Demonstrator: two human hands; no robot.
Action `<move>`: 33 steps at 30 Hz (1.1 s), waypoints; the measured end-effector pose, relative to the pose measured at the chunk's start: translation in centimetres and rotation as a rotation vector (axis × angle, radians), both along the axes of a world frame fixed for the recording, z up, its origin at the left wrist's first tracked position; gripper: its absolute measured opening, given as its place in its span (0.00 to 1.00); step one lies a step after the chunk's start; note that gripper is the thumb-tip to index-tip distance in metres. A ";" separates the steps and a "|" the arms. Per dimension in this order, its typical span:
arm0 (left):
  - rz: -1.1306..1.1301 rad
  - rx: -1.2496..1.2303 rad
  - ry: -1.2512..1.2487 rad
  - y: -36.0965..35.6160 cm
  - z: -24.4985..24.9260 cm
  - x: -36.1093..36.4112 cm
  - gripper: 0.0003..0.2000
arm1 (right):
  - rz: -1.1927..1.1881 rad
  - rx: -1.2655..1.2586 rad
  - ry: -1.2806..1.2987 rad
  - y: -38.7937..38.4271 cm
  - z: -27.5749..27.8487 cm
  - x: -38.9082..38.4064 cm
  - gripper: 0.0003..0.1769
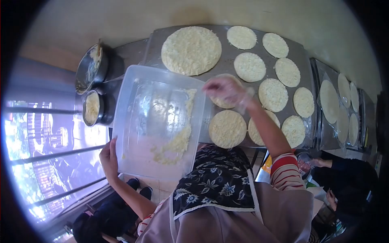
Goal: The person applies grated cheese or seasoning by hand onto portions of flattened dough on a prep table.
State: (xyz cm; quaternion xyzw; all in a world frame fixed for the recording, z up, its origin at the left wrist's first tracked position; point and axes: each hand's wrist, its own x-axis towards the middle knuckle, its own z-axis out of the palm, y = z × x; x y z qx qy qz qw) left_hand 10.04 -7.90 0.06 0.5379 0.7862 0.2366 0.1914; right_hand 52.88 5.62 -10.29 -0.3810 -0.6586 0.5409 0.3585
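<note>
A translucent plastic container is tilted in front of me, with pale yellow shreds that look like grated cheese along its right side and lower corner. My left hand grips its lower left edge. My right hand, in a clear plastic glove, hovers just past the container's right rim, over a partly covered round base. Its fingers are bunched together; what they hold, if anything, is hidden. Around it lie several pale round bases with a shredded topping, and one larger round sits further left.
The rounds lie on a grey metal tray. More trays with plain-looking rounds stand at the right. Two metal bowls are at the left, near a bright window. Other people are at the lower right and lower left.
</note>
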 end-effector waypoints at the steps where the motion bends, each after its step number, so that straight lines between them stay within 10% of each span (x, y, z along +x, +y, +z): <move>1: -0.037 0.065 -0.012 0.2 0.0 0.4 0.16 | 0.118 0.128 -0.155 -0.6 0.6 -2.8 0.09; 5: -0.046 0.067 -0.017 0.9 1.2 1.6 0.15 | 0.490 0.150 -0.808 -0.8 -6.8 -13.6 0.13; 14: -0.226 0.136 -0.051 0.4 0.2 -0.1 0.17 | 0.537 0.539 -0.284 -8.6 -15.0 -19.4 0.16; 18: -0.283 0.161 -0.018 0.6 -0.2 -0.5 0.19 | 0.847 0.835 -0.619 -8.2 -12.1 -21.4 0.13; 21: -0.268 0.163 -0.063 1.1 -0.5 -0.3 0.20 | 0.756 0.682 -0.978 -10.1 -9.4 -21.3 0.09; 25: -0.256 0.188 -0.068 0.8 -0.5 0.0 0.20 | 0.409 0.937 -0.830 -10.5 -11.4 -21.3 0.07; 29: -0.190 0.012 -0.001 0.9 -0.4 -1.7 0.19 | 0.574 0.478 -0.345 -6.5 -11.7 -21.1 0.09; 31: -0.192 0.093 -0.007 0.7 -0.9 -1.7 0.19 | 0.481 -0.555 -0.009 -7.5 -5.9 -18.2 0.12; 33: -0.141 0.068 -0.088 0.7 -0.5 -1.1 0.18 | 0.501 -0.719 0.194 -8.0 -4.6 -18.0 0.14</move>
